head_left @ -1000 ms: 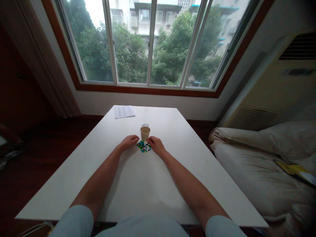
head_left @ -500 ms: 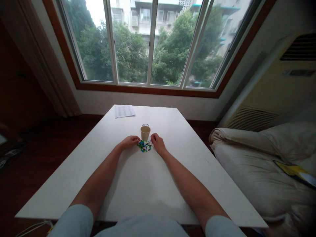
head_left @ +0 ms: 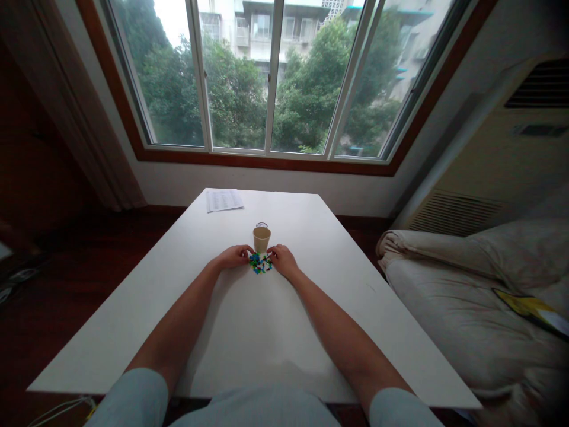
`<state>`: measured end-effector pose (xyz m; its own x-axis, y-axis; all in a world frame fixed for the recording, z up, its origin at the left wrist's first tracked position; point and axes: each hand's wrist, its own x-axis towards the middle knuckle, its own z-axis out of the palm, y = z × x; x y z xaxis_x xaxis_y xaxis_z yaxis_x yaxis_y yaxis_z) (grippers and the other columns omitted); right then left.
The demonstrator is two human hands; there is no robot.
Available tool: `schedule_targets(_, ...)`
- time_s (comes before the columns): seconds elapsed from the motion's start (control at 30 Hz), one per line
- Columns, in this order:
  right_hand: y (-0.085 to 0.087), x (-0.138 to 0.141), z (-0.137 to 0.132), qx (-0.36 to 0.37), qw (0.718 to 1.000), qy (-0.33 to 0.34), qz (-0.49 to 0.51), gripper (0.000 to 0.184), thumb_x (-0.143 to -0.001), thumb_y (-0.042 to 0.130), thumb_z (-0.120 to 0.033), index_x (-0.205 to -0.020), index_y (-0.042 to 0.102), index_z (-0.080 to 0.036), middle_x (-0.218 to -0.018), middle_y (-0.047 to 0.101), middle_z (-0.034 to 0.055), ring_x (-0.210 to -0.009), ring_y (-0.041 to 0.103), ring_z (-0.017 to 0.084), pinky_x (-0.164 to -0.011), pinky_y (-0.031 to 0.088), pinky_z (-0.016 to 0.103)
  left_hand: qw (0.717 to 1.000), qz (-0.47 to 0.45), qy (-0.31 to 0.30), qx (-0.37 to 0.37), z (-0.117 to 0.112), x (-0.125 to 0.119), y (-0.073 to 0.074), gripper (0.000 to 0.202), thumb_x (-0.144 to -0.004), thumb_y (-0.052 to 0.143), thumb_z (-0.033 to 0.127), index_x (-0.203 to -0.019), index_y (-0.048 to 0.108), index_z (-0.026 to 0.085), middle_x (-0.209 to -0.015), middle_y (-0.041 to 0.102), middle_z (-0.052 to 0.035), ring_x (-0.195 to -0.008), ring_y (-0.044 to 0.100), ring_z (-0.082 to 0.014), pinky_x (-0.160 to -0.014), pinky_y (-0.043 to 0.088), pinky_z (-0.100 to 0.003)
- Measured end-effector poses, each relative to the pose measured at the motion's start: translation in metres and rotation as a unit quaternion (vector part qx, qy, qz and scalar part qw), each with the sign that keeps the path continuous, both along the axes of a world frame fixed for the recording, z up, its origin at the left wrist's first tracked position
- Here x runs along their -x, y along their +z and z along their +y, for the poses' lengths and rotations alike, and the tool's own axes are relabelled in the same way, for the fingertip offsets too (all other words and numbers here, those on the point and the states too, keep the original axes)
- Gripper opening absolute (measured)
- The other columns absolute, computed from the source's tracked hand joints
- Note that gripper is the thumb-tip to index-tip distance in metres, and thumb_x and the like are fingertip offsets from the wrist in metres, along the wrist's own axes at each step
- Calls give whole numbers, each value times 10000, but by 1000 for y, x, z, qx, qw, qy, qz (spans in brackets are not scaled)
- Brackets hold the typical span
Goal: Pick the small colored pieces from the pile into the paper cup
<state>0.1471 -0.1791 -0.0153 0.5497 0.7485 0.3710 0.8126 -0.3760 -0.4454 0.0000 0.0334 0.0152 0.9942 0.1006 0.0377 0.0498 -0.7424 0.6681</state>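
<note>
A small heap of tiny multicoloured pieces point(head_left: 260, 264), mostly green, blue and white with some dark ones, lies spread on the white table point(head_left: 262, 332). Just behind it stands an upright tan paper cup point(head_left: 262, 238) with its mouth up; its inside bottom is hidden. At the heap's left edge is my left hand point(head_left: 234, 256), thumb and fingers bent together at the pieces. My right hand point(head_left: 283, 259) reaches the heap's right edge, close beside the cup, with its fingertips pinched. Whatever either hand pinches is too small to make out.
Printed paper sheets point(head_left: 224, 200) lie at the table's far left corner. A dark, thin looped shape point(head_left: 262, 225) shows behind the cup. To the right is a beige padded seat point(head_left: 444, 296); a window point(head_left: 267, 77) is beyond the table.
My right hand has moved a little left, to the edge of the heap. The fingers of my left hand have curled in more. The cup stays in place.
</note>
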Motion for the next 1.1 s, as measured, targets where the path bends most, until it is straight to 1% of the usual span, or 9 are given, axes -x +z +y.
schedule_targets(0.17, 2, 1, -1, 21, 1000, 9, -4, 236, -895, 575, -133, -1037, 732, -238, -937, 607, 48, -961, 521, 179, -871, 394, 272, 1000, 4, -7, -9, 1, -1, -2, 416, -734, 624, 286, -1142, 680, 228, -805, 638, 20, -690, 529, -122, -636, 398, -210)
schedule_targets(0.33, 4, 3, -1, 24, 1000, 1, -5, 225, -891, 573, -133, -1034, 713, -234, -928, 601, 42, -953, 508, 175, -861, 391, 263, 1000, -13, -15, -11, 2, -2, -5, 386, -754, 612, 275, -1131, 666, 214, -780, 622, 25, -669, 520, -120, -624, 381, -214)
schedule_targets(0.47, 4, 4, -1, 13, 1000, -11, -2, 261, -870, 576, -120, -1074, 698, -227, -915, 598, 36, -941, 505, 175, -864, 395, 267, 999, -28, 4, -17, 3, -3, -9, 340, -760, 615, 278, -1088, 675, 207, -770, 618, 22, -669, 514, -124, -618, 368, -218)
schedule_targets(0.63, 4, 5, 0, 19, 1000, -23, 2, 227, -854, 606, -149, -1041, 717, -214, -921, 593, 46, -955, 503, 181, -862, 399, 277, 999, -46, 22, -18, 4, -4, -11, 303, -775, 622, 303, -1055, 678, 203, -769, 613, 24, -664, 510, -122, -613, 359, -219)
schedule_targets(0.87, 4, 4, 0, 14, 1000, -11, 5, 196, -829, 632, -155, -987, 731, -215, -900, 594, 36, -931, 506, 174, -834, 398, 269, 998, -54, 29, -10, 2, -2, -9, 279, -784, 629, 312, -1030, 688, 192, -770, 623, 19, -662, 513, -121, -614, 361, -221)
schedule_targets(1.1, 5, 3, -2, 16, 1000, 2, 8, 217, -787, 679, -170, -990, 737, -221, -895, 590, 31, -909, 505, 175, -826, 398, 269, 998, -59, 33, -11, 3, -3, -11, 274, -786, 623, 304, -1023, 701, 192, -792, 644, 9, -677, 527, -127, -618, 366, -225)
